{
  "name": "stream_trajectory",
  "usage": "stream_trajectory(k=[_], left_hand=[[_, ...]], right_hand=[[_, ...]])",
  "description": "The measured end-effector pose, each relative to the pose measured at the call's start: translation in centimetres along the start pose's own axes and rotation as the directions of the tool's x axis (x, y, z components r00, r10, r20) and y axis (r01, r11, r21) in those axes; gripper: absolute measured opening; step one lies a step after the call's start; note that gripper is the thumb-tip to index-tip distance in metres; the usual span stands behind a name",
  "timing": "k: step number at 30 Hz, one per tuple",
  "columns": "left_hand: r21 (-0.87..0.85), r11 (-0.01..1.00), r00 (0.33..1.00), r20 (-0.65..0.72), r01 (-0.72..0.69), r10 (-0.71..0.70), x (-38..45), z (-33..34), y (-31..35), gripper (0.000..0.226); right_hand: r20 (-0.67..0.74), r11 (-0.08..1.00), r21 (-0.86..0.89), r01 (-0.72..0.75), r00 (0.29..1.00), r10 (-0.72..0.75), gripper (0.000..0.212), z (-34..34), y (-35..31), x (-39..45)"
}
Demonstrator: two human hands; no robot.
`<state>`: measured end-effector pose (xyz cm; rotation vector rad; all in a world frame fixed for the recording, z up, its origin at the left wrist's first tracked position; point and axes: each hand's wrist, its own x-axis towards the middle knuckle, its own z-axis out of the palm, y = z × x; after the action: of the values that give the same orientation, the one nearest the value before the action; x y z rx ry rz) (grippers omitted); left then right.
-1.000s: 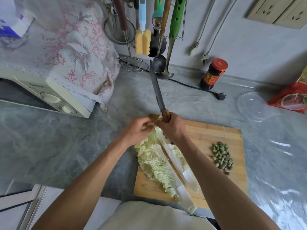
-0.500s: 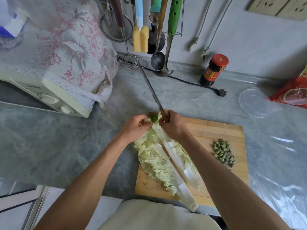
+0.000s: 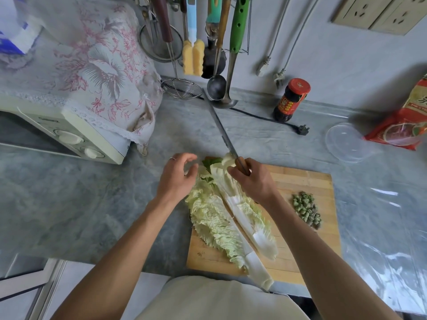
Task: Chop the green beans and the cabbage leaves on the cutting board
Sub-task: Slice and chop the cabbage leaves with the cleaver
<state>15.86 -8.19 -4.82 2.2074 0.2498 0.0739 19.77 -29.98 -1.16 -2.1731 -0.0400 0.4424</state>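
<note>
A wooden cutting board [image 3: 300, 241] lies on the grey counter. Long pale cabbage leaves [image 3: 221, 218] stretch across its left half, their stalk ends overhanging the near edge. A small heap of chopped green beans [image 3: 307, 209] sits on the board's right side. My right hand [image 3: 254, 181] grips the wooden handle of a long knife [image 3: 221, 128], whose blade points away to the upper left, over the counter. The same hand's fingers touch the far tip of the cabbage. My left hand [image 3: 178, 176] hovers loosely curled just left of the leaves, holding nothing.
A white toaster oven [image 3: 69, 135] under a floral cloth stands at the left. Utensils hang on the back wall above a wire skimmer [image 3: 182, 88]. A sauce jar [image 3: 291, 100], a black plug [image 3: 302, 130], a clear plastic lid [image 3: 346, 142] and a red packet [image 3: 406, 125] are at the right.
My left hand has let go of the far end of the cabbage and drawn back to the left. The knife blade has tilted further left and lower.
</note>
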Motion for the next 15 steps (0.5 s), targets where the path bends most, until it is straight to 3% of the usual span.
stream_trajectory(k=[3,7,12,15], left_hand=[[0.050,0.983,0.982,0.067,-0.179,0.175,-1.0,0.6,0.9,0.018],[0.065,0.936,0.904,0.292,-0.345,0.313,-2.5,2.7,2.2,0.018],[0.106,0.883,0.790,0.504,-0.458,0.349,-3.0,5.3,4.3,0.025],[0.185,0.801,0.713,0.595,-0.570,0.370,-2.5,6.6,5.6,0.035]], right_hand=[[-0.030,1.000,0.015,0.004,1.000,-0.003,0.042,-1.4,0.7,-2.1],[-0.030,0.999,0.042,-0.023,0.999,0.024,0.039,-3.0,1.9,-5.3],[-0.131,0.996,0.082,-0.038,0.990,0.048,0.042,-4.4,3.7,-8.6],[-0.179,0.990,0.127,-0.070,0.979,0.092,0.042,-4.9,4.6,-10.4]])
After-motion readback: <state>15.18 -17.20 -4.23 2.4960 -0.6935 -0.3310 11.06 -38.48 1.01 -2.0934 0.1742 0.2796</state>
